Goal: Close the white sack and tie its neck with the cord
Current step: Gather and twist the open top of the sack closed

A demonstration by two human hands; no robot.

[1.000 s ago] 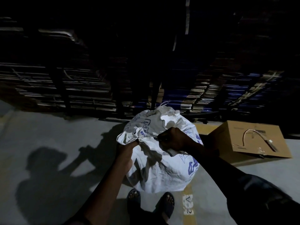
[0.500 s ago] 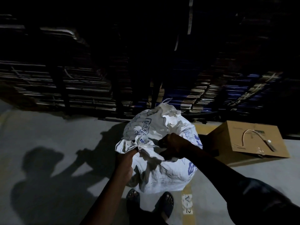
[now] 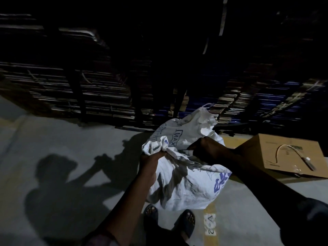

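The sack (image 3: pixel 184 185) stands on the floor (image 3: pixel 62 139) just in front of the person's sandalled feet (image 3: pixel 168 221), its top crumpled and partly gathered. The left hand (image 3: pixel 150 158) grips a bunched fold of the mouth at the sack's left edge. The right hand (image 3: pixel 205 148) (dark, in shadow) curls on the fabric near the middle, close to the left. A box (image 3: pixel 284 155) lies at the right, beside the sack.
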